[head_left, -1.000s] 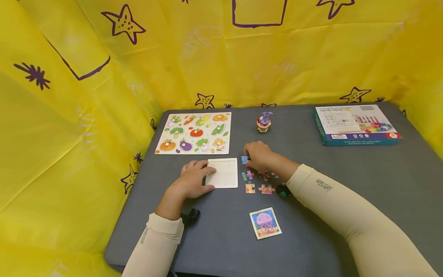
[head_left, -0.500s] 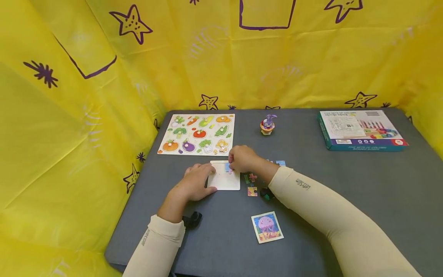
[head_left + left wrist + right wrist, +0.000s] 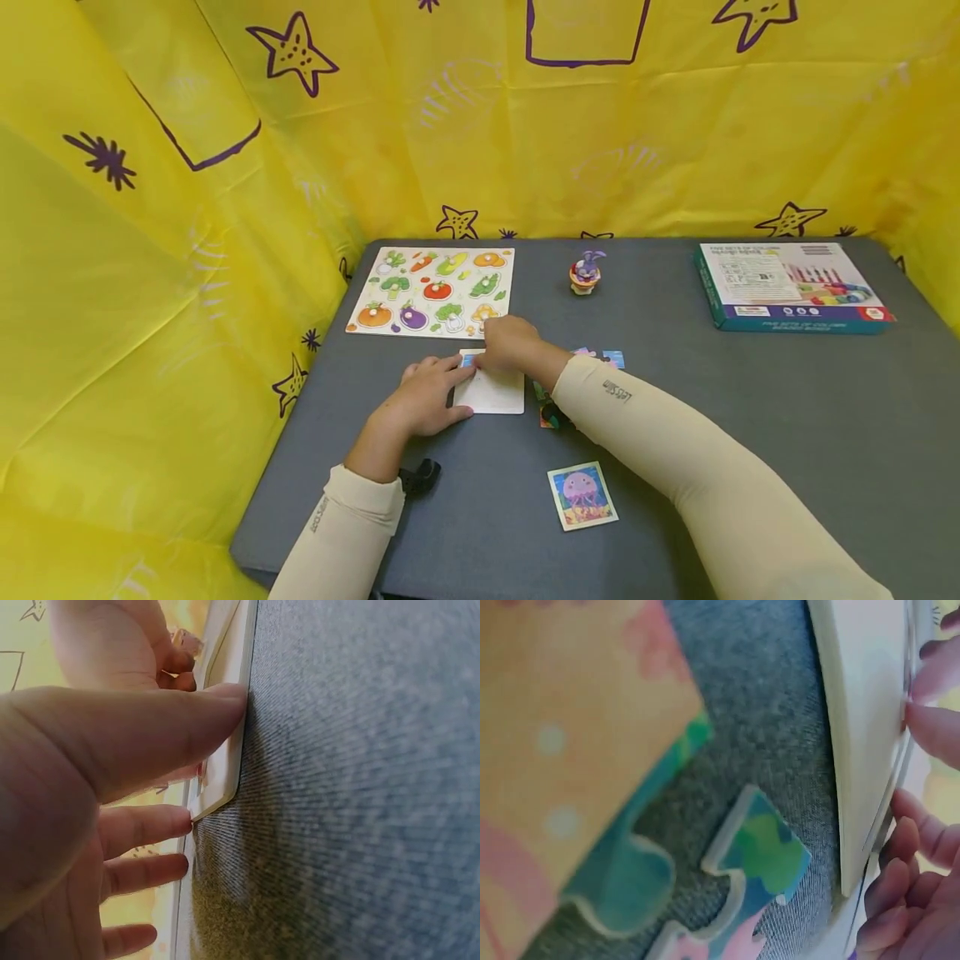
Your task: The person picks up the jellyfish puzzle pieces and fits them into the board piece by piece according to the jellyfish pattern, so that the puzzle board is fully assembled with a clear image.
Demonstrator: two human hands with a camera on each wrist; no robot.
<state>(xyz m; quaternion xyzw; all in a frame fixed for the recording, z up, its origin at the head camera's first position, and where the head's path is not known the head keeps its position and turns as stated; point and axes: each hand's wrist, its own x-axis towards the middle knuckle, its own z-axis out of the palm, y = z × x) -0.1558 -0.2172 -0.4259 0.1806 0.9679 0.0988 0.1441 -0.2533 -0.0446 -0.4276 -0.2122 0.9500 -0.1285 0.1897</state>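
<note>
A shallow pale wooden puzzle tray [image 3: 498, 396] lies on the dark grey table. My left hand [image 3: 427, 398] rests at its left side, thumb [image 3: 202, 724] along the near edge and fingers extended around the corner. My right hand [image 3: 510, 343] reaches over the tray and pinches a blue jigsaw piece [image 3: 468, 360] at its far left corner; the fingers partly cover the piece. Right of the tray lie loose jigsaw pieces [image 3: 613, 358], some hidden under the right forearm. In the right wrist view, a piece with green and pink [image 3: 769, 851] lies near the tray's edge [image 3: 836, 750].
A jellyfish picture card [image 3: 582, 497] lies near the table's front. Behind the tray is a vegetable peg board [image 3: 360, 292]. Farther back stand a purple rabbit figure [image 3: 585, 273] and a flat toy box [image 3: 795, 287]. Yellow cloth [image 3: 375, 125] closes off the back and sides.
My right hand has taken a blue piece from the loose pieces and carried it left over the tray to the far left corner. The left hand stays by the tray's left side.
</note>
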